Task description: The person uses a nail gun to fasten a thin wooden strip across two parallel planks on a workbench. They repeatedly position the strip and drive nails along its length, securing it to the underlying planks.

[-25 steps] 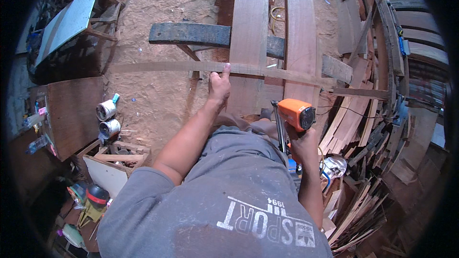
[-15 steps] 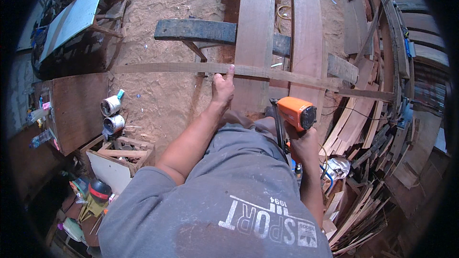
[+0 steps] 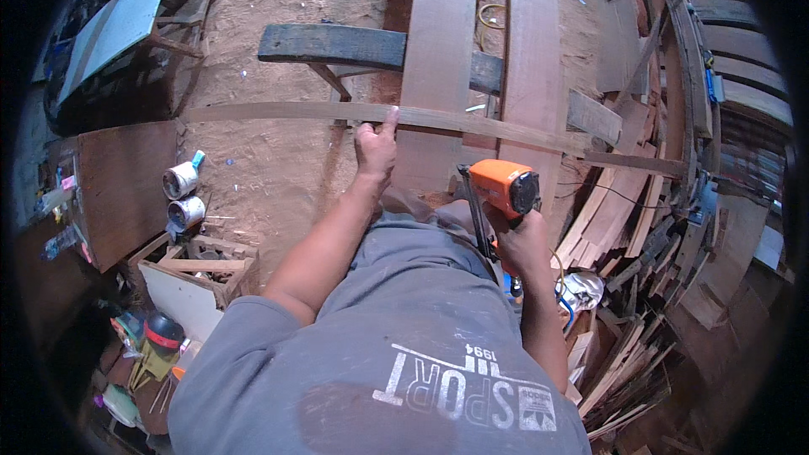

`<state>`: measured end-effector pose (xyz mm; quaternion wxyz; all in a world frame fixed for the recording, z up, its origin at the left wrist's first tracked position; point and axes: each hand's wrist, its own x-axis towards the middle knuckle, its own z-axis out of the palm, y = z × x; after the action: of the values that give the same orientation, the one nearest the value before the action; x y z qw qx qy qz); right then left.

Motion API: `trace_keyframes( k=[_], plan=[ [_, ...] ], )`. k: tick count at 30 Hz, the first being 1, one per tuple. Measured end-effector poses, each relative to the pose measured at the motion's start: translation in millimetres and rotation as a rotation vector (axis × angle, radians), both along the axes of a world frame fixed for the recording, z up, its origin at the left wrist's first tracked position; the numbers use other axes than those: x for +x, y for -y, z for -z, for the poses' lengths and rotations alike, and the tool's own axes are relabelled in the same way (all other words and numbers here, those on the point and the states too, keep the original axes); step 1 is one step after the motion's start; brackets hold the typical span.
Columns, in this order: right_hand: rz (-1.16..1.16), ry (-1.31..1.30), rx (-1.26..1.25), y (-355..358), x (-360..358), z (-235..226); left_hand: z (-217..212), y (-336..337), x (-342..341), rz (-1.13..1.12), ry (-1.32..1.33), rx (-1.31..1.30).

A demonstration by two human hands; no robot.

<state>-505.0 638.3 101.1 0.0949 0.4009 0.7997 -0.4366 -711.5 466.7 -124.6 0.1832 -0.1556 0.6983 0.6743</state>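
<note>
A long, thin wooden strip [image 3: 286, 110] runs crosswise over two wide planks, the left plank [image 3: 434, 42] and the right plank [image 3: 534, 50]. My left hand [image 3: 376, 150] grips the strip near the left plank's edge, one digit laid over its top and the other fingers curled below. In my right hand [image 3: 524, 240] is an orange nail gun [image 3: 500, 185], held by its handle in front of my right hip. Its black nose end stays short of the strip, apart from it. The fingers around the handle are partly hidden by the gun's body.
A dark wooden bench [image 3: 333, 44] supports the planks. Offcuts and boards [image 3: 611, 219] pile up on the right, with a hose [image 3: 570, 312] near my right forearm. Two paint cans [image 3: 180, 179], a wooden crate [image 3: 198, 282] and a brown cabinet [image 3: 126, 190] stand at left. Sawdust covers the floor.
The whole view has shifted slightly, so the planks and bench sit further left and higher. My left hand keeps its hold on the strip, and the nail gun remains in my right hand.
</note>
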Motion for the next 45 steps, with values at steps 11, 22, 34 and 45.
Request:
trace_keyframes(
  k=[11,22,34,45],
  plan=[
    [0.036,0.003,0.025,-6,2,0,-15,-12,2,-0.146,0.008,0.175],
    [-0.107,-0.039,0.037,-2,-43,10,-55,-10,1,0.156,0.125,0.049],
    [-0.227,0.01,0.172,0,-67,11,-38,-10,8,0.242,-0.037,-0.203],
    [-0.261,0.112,0.177,-4,-74,5,-38,-10,7,0.263,-0.048,-0.235]
  ],
)
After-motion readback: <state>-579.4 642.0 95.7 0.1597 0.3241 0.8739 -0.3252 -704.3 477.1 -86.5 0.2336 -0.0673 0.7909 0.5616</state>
